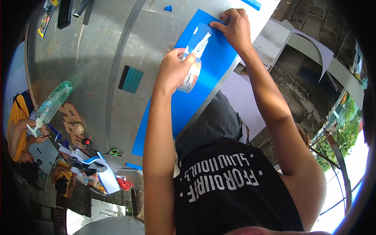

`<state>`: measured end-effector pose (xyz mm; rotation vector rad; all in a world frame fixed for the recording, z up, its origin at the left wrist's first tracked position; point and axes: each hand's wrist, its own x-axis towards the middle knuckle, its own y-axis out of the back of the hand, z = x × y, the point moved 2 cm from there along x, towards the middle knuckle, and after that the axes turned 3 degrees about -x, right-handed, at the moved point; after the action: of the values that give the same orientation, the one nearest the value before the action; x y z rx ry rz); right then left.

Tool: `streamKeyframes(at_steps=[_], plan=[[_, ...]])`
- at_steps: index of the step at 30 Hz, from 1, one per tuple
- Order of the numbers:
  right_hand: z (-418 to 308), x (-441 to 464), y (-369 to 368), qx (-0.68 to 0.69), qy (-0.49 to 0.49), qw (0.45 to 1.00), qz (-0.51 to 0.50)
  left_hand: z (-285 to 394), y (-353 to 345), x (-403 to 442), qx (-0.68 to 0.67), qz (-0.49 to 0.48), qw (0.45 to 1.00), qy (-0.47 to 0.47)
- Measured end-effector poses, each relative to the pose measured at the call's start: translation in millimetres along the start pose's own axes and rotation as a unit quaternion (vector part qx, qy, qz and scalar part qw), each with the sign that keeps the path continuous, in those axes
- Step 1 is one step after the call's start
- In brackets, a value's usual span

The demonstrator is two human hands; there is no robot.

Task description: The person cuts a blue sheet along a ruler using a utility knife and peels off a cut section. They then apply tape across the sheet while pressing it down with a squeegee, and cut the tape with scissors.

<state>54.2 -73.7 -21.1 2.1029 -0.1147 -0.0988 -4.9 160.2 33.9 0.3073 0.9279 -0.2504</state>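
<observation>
A long blue strip (pixel 172 113) lies diagonally on the metal table. My left hand (pixel 176 68) grips a roll of clear tape (pixel 192 74) over the middle of it. From the roll a length of clear tape (pixel 199 41) runs up toward my right hand, with bright glare on it. My right hand (pixel 237 27) is at the strip's upper end, thumb and fingers closed at the tape's far end; the exact pinch is partly hidden.
Left of my hands are a teal squeegee (pixel 131 79), a long metal ruler (pixel 116 66) and a green spray bottle (pixel 55 102). Green scissors (pixel 114 152) and a clutter of sheets (pixel 103 172) lie lower left. Two people in yellow (pixel 17 125) (pixel 64 178) are beyond the table.
</observation>
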Motion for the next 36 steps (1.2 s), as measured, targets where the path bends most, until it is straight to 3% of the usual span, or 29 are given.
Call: streamKeyframes(at_steps=[3, 5, 10, 16, 21, 25, 28, 30, 33, 35, 36], plan=[[-19.5, 13.4, -7.1, -0.002, 0.015, 1.000, -0.002, -2.5, -0.3, 2.4, 0.010, 0.008, 1.000, -0.016], [-36.2, 17.4, -0.7, 0.077, 0.013, 0.997, 0.007, -4.4, -0.2, 4.6, 0.004, -0.008, 1.000, -0.003], [-9.2, 1.4, -8.3, -0.029, 0.055, 0.998, 0.026, -5.2, -1.1, 4.2, 0.010, 0.000, 1.000, -0.006], [12.1, -14.4, 11.9, 0.000, -0.076, 0.997, 0.000, 1.8, 0.8, -1.4, 0.007, -0.005, 1.000, 0.000], [-2.9, 0.9, -1.3, -0.032, 0.011, 0.999, 0.033, 1.3, 0.7, -2.4, 0.016, -0.005, 1.000, -0.001], [19.3, 7.2, 7.3, 0.078, -0.126, 0.989, 0.026, -4.7, -1.0, 4.6, -0.013, 0.004, 1.000, -0.003], [18.4, 2.1, 20.2, 0.058, -0.154, 0.986, 0.009, -6.0, -0.3, 6.3, -0.011, -0.004, 1.000, 0.000], [3.9, -5.5, 22.4, -0.008, -0.028, 0.999, 0.027, -3.3, -1.7, 5.5, -0.003, -0.008, 1.000, 0.010], [-21.2, -7.4, 17.3, 0.006, -0.020, 1.000, -0.008, -3.6, 1.4, 3.7, 0.010, -0.001, 1.000, -0.015], [-64.2, -0.7, 11.9, 0.036, 0.044, 0.998, -0.022, -6.2, 0.7, 6.2, 0.011, 0.010, 1.000, -0.028], [-97.2, 3.1, 7.8, 0.085, 0.150, 0.983, -0.062, -7.8, 0.2, 5.8, 0.001, -0.001, 1.000, -0.024]])
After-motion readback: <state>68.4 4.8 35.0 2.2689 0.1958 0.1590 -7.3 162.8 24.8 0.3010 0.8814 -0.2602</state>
